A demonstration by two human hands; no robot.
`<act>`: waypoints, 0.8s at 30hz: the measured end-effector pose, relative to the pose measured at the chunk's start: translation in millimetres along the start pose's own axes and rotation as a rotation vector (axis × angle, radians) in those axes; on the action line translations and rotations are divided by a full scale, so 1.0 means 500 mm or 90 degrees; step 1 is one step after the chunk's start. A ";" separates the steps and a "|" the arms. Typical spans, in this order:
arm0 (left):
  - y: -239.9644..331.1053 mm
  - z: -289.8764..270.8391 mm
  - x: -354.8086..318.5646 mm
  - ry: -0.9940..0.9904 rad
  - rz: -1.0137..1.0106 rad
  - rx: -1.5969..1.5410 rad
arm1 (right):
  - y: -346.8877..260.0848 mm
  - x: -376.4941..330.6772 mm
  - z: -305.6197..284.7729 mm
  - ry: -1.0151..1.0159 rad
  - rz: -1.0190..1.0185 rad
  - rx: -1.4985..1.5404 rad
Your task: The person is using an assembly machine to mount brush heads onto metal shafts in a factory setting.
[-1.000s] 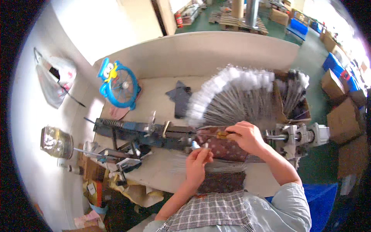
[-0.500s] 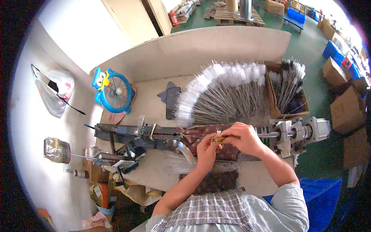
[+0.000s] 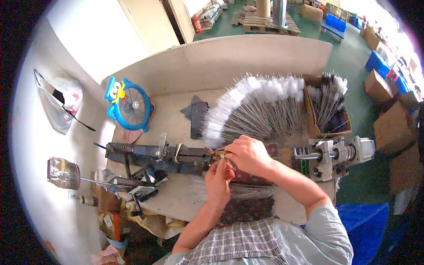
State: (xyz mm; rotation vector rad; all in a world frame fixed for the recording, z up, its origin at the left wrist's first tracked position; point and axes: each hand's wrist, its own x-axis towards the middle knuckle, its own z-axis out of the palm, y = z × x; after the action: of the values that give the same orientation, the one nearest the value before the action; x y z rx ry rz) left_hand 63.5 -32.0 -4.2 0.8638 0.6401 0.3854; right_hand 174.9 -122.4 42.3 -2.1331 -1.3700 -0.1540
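My right hand [image 3: 249, 154] reaches over the dark bench machine [image 3: 190, 165], its fingers pinched at a small tan-brown piece [image 3: 218, 153] by the right end of the machine's dark bar. Just below, my left hand [image 3: 218, 181] is closed, thumb and fingertips together against a small whitish bit. What the left fingers grip is mostly hidden. Under my right forearm lies a dark reddish cloth [image 3: 251, 176]. Behind my hands, wire brushes [image 3: 265, 106] with white bristle tips fan out across the bench.
A cardboard box [image 3: 327, 128] of more brushes stands at the right, behind a motor and shaft unit [image 3: 353, 150]. Loose thin wires [image 3: 251, 191] lie near the bench's front edge. A blue fan [image 3: 132, 106] and a dark phone [image 3: 198, 120] are at the back left.
Both hands have moved left to the right end of the machine's dark bar, carrying the small tan piece. My left hand now sits lower than my right.
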 end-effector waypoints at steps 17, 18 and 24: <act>0.014 0.006 0.003 -0.040 -0.027 -0.178 | -0.069 -0.016 0.032 0.105 0.095 0.018; 0.012 0.005 0.002 -0.033 -0.028 -0.197 | -0.069 -0.016 0.037 0.130 0.088 -0.010; 0.002 0.011 0.002 -0.005 -0.015 -0.198 | -0.042 -0.029 0.027 0.198 -0.002 -0.023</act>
State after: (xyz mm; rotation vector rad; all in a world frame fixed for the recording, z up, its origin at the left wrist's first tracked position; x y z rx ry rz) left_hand 68.1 -33.9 -1.0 0.5603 0.5647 0.4464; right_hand 147.3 -120.3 34.4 -2.0343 -1.1950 -0.4929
